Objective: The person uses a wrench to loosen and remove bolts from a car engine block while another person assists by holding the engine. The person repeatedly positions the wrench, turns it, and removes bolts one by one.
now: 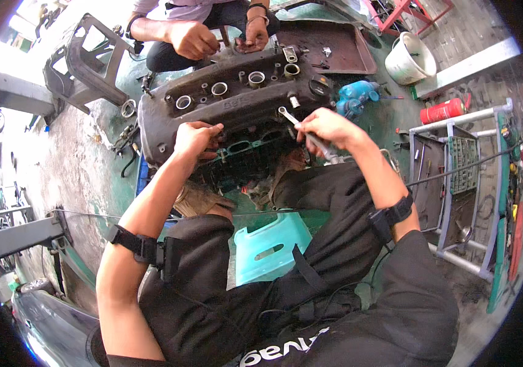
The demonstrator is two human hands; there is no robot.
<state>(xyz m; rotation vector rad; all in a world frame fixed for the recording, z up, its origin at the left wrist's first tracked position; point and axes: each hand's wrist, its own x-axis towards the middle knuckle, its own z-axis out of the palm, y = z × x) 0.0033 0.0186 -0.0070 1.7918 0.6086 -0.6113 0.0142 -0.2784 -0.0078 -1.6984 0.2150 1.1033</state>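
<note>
Wrench (289, 118) Positioned at Engine (237, 98), Near Edge

The engine is located at the centre, with a co-worker (185, 12) at its far edge. The right hand (328, 129) is closed around the wrench; the ring end is at the near edge, toward the right corner, contact unclear. The left hand (195, 140) is placed with curled fingers at the near edge, left of centre; whether it grips a part cannot be determined. A brown tray (350, 60) lies beyond the far right corner.
</note>
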